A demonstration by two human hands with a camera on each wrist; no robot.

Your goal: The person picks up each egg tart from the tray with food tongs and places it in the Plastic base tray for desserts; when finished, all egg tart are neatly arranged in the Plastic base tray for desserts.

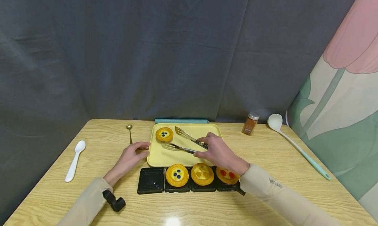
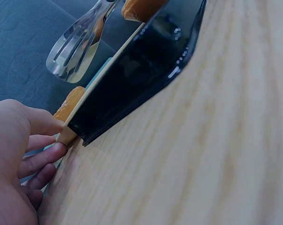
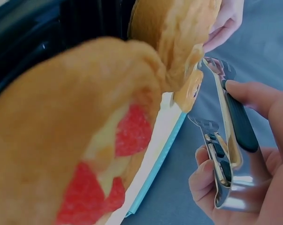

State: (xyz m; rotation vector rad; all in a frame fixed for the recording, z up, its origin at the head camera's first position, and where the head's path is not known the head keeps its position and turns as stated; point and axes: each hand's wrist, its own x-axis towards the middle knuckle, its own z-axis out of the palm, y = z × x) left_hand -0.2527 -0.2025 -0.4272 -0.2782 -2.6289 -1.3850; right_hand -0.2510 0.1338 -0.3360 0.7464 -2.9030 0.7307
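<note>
My right hand (image 1: 217, 150) holds metal food tongs (image 1: 184, 148) with dark grips. In the right wrist view, the thumb presses one arm and curled fingers support the other. The tongs' slotted ends are spread apart above a yellow tray (image 1: 183, 158), just right of a blueberry tart (image 1: 164, 134). With thumb and fingers, my left hand (image 1: 134, 155) pinches the tray's left edge; its fingertips (image 2: 59, 149) show at the rim in the left wrist view. In front, a black sectioned holder (image 1: 151, 180) carries another blueberry tart (image 1: 177, 175), a yellow-fruit tart (image 1: 202, 175) and a strawberry tart (image 1: 226, 175), partly behind my right wrist.
A white spoon (image 1: 75, 160) lies at left, and a small gold spoon (image 1: 130, 132) is behind my left hand. A teal box (image 1: 182, 121) lies behind the tray. At right are a spice jar (image 1: 250, 124) and a long-handled ladle (image 1: 298, 145).
</note>
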